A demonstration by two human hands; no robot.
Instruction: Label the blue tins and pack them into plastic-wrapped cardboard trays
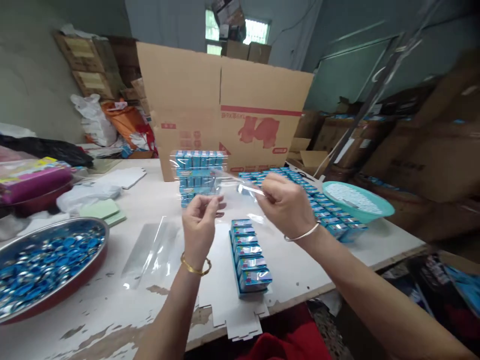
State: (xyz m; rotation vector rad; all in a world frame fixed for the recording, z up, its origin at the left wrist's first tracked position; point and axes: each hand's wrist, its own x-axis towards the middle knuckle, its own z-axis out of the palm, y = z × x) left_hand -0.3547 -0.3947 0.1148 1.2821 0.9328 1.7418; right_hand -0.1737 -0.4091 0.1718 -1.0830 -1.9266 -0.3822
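Observation:
Between my two hands a clear plastic bag (238, 189) is stretched out in the air. My right hand (285, 199) is closed in a fist around its right side. On the other side my left hand (200, 216) pinches the bag with thumb and fingers, though the exact edge is hard to make out. Below the hands, a blue tray holds a row of small blue boxes (250, 252), lying on white card (221, 290). Flat clear plastic bags (152, 250) lie left of my left wrist. Film-wrapped stacks of blue boxes (200, 172) stand behind my left hand.
A metal basin (103, 245) of blue and silver pieces sits at left, near green pads (103, 210). Rows of blue boxes (318, 200) and a turquoise basin (386, 207) of white pieces stand at right. A large carton (187, 90) rises behind the table.

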